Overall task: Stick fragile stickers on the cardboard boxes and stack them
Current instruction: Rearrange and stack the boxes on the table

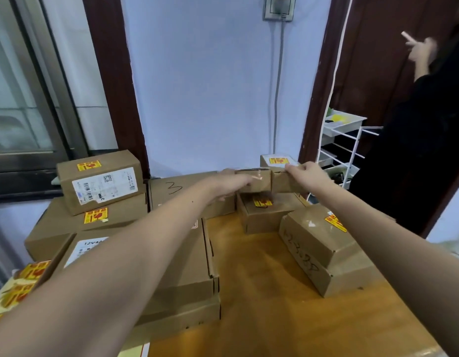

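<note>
Both arms reach far over the wooden table [261, 292]. My left hand [229, 182] and my right hand [306, 173] grip a small cardboard box [269, 182] from its two ends and hold it just above a stickered box [268, 210] at the back. Another stickered box [278, 161] stands behind it. Yellow-and-red fragile stickers [27, 282] lie in a loose pile at the near left. At the back left a stack of boxes [99, 181] carries stickers too.
A box marked "3" [177, 189] sits at the back middle. Flat boxes [187, 274] are stacked in the near centre, and a tilted stickered stack [323, 243] lies at the right. A person in black [413, 140] stands by a white rack [344, 150].
</note>
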